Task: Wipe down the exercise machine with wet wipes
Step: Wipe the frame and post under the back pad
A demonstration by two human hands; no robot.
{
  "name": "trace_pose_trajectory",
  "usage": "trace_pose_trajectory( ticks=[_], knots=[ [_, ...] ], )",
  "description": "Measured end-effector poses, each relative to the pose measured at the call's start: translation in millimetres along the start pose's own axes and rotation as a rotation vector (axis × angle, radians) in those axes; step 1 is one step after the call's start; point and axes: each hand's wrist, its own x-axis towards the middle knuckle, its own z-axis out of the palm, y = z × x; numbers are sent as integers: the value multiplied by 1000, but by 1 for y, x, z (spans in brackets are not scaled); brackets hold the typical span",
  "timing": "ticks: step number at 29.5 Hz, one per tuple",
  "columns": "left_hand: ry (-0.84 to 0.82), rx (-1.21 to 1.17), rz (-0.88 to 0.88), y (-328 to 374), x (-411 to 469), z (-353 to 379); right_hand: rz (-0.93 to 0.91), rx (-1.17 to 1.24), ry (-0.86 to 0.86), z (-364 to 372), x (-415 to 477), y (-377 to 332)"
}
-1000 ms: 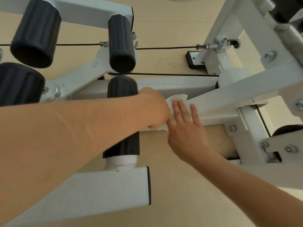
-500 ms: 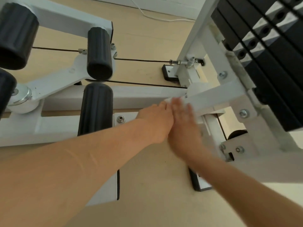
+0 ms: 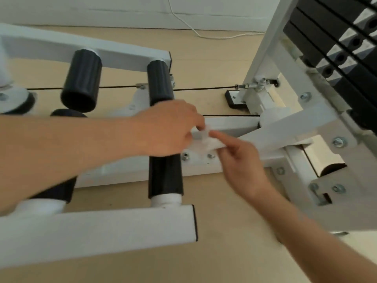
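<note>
Wet wipe [image 3: 206, 142], edges pinched by left hand [image 3: 171, 129], right hand [image 3: 242, 166]

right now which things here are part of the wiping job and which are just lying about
Job in hand:
- wet wipe, pinched between the left hand and right hand
- white frame bar of the exercise machine, beneath the wipe
- black foam rollers and weight stack, also machine parts

Lying about:
- white cord on the floor

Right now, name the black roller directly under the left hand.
The roller running from under the left hand down to the near bar; the others lie beyond the hand or further left.
</note>
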Motion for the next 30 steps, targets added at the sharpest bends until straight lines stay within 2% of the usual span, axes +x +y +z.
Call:
trace_pose_trajectory(
  ticks=[3,5,8,12,15,18,20,22,25,28,30],
  knots=[
    [121,-110,-135,-24,-28,-14,-350,73,-281,34,-56,-31],
    [79,-175,-302,-26,-41,-8,-521,-37,-356,45,-71,-32],
    [43,-216,-415,-24,-36,7,-570,-145,-356,43,-29,-39],
    [142,-239,-437,-25,-32,-2,-522,-255,-319,57,51,-57],
    [137,-246,-428,-25,-53,-14,-629,-427,-313,58,25,-53],
    [154,-328,-462,-20,-92,-13,-736,-343,-496,42,-39,-52],
    [174,-417,-511,-7,-120,1,-763,-365,-556,40,-26,-53],
    [194,-498,-541,10,-133,18,-716,-457,-461,47,20,-56],
    [195,-580,-582,22,-131,29,-433,-350,-301,44,56,-42],
    [199,-584,-531,19,-129,26,-242,-118,-234,38,-9,-30],
    [201,-614,-536,13,-131,22,-228,65,-259,38,-63,-33]
  ],
)
